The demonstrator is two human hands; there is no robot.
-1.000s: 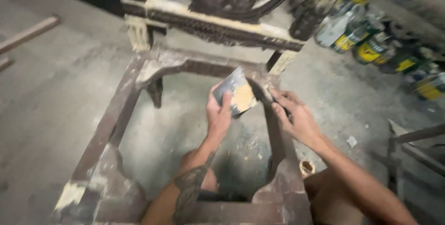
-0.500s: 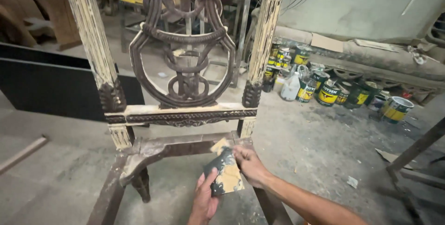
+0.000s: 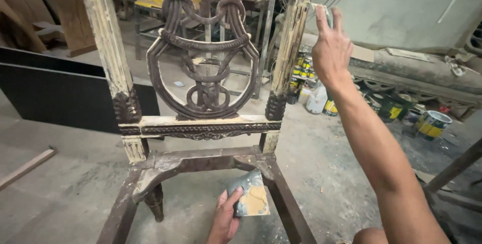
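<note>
An old carved wooden chair frame point(image 3: 203, 73) with no seat and flaking cream paint stands in front of me. My left hand point(image 3: 225, 220) is low inside the open seat frame point(image 3: 198, 161). It grips a small dark board point(image 3: 249, 200) smeared with yellowish putty. My right hand point(image 3: 329, 48) is raised beside the top of the chair's right back post point(image 3: 288, 43), fingers stretched upward. A small pale blade point(image 3: 325, 14) shows pinched at the fingertips, close to the post.
Several paint cans point(image 3: 432, 123) and a white jug point(image 3: 316, 98) stand on the floor at the right. A black panel point(image 3: 60, 98) leans behind the chair, and a wooden strip point(image 3: 25, 168) lies at the left. A metal frame leg point(image 3: 452, 163) slants at the right edge.
My right hand has lifted from the seat frame's back right corner up to the top of the right back post. The left hand still holds the putty board low.
</note>
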